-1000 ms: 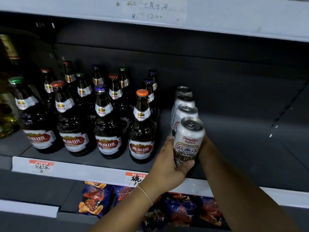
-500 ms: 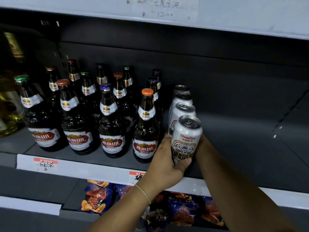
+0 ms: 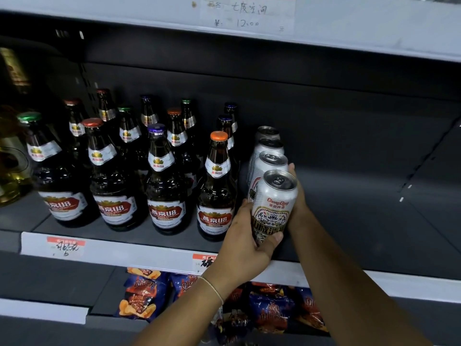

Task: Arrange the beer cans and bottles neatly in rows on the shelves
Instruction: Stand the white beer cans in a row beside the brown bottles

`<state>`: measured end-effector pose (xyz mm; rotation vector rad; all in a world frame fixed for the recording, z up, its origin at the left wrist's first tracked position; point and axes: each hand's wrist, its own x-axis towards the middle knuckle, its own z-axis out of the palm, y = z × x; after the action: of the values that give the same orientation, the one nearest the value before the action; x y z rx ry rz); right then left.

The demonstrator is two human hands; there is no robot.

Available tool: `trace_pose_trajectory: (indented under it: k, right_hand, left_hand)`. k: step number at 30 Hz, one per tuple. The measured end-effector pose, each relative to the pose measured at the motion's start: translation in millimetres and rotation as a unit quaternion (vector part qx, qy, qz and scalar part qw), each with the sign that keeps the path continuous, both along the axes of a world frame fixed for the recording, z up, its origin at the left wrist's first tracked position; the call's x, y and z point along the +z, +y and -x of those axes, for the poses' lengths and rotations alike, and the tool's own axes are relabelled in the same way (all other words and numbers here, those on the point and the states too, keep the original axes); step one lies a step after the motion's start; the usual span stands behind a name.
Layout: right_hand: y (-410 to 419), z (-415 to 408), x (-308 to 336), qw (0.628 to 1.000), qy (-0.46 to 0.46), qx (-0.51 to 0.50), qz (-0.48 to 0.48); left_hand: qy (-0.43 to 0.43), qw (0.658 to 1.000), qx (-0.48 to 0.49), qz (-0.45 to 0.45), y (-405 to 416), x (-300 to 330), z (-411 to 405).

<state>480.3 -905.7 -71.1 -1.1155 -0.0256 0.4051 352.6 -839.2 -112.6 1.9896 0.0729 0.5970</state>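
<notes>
Can (image 3: 273, 206), the front one of a single file of four, is held upright between both hands at the front edge of the shelf (image 3: 154, 237), so its long axis is vertical and its top faces up. The left hand (image 3: 245, 237) is wrapped round the lower left side, with the thumb laid across the foot of the label. The right hand (image 3: 296, 196) is pressed against the right side, mostly hidden behind the can, with fingertips seen beside the second can (image 3: 270, 162); whether its fingers are curled or flat cannot be told. The file of cans runs straight back from the hands toward the rear wall, just beside the rightmost column of bottles (image 3: 217, 196) on its left. To the right of the cans the shelf is bare. Both hands are equally near the front can, one on each side. It is judged that the coming move depends on this front-to-back line: the can should be set in line with the three behind it, close to the second can and parallel to the bottle column. Too much push to the left could knock the nearest bottle.
</notes>
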Motion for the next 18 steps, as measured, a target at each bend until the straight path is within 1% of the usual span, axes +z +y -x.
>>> trace_pose_trajectory:
  k: [1, 2, 3, 6, 9, 18]
  right_hand:
    - [-0.5, -0.4, -3.6, 1.0, 0.005, 0.008, 0.0]
    - [-0.7, 3.0, -0.1, 0.999, 0.0, 0.029, -0.019]
    - [-1.0, 5.4, 1.3, 0.998, 0.015, 0.04, -0.043]
    - [-0.1, 11.4, 2.3, 0.998, 0.029, 0.028, -0.057]
    - [-0.6, 16.6, 1.9, 1.0, 0.013, 0.011, -0.019]
    - [-1.9, 25.7, 6.7, 1.0, 0.012, 0.003, -0.019]
  left_hand:
    - [-0.003, 1.0, -0.001, 0.006, 0.1, 0.9, 0.7]
    - [-0.005, 1.0, -0.003, 0.012, 0.0, 1.6, 1.3]
    - [-0.007, 1.0, -0.004, 0.015, -0.2, 2.6, 1.7]
    - [-0.012, 1.0, -0.006, 0.017, -1.8, 2.1, -0.6]
    - [-0.005, 1.0, 0.001, 0.019, -3.0, 2.0, -0.2]
    - [-0.007, 0.999, 0.003, 0.037, -3.8, 4.9, 2.9]
